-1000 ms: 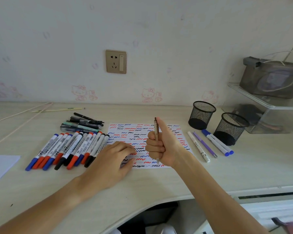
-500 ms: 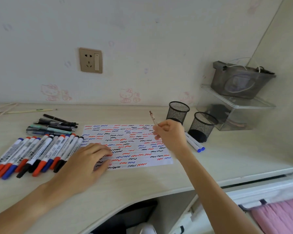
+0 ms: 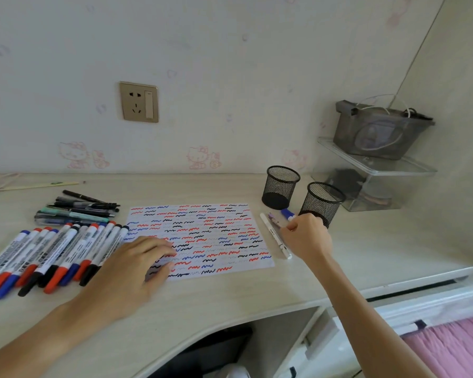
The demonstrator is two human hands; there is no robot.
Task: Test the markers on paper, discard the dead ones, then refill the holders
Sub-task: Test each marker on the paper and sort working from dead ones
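From the head view, my right hand point(image 3: 307, 237) has come down from where it held the thin pen upright over the test sheet point(image 3: 200, 238) a second ago; it now sits low on the counter point(image 3: 380, 249), right of the sheet, in front of the nearer mesh holder point(image 3: 322, 203). My fingers point(image 3: 298, 223) are curled, pinching something thin, but I cannot tell whether the pen is still in them. I judge this pen failed and I am laying it with the rejects: the white pen point(image 3: 275, 236) beside the sheet's right edge and a blue-capped marker point(image 3: 287, 214) behind my knuckles. The white pen's long axis runs from far-left to near-right, near end toward me. My left hand point(image 3: 137, 264) rests flat, fingers relaxed, on the sheet's near-left corner. The whiteboard markers point(image 3: 52, 255) lie left of the sheet, caps toward me.
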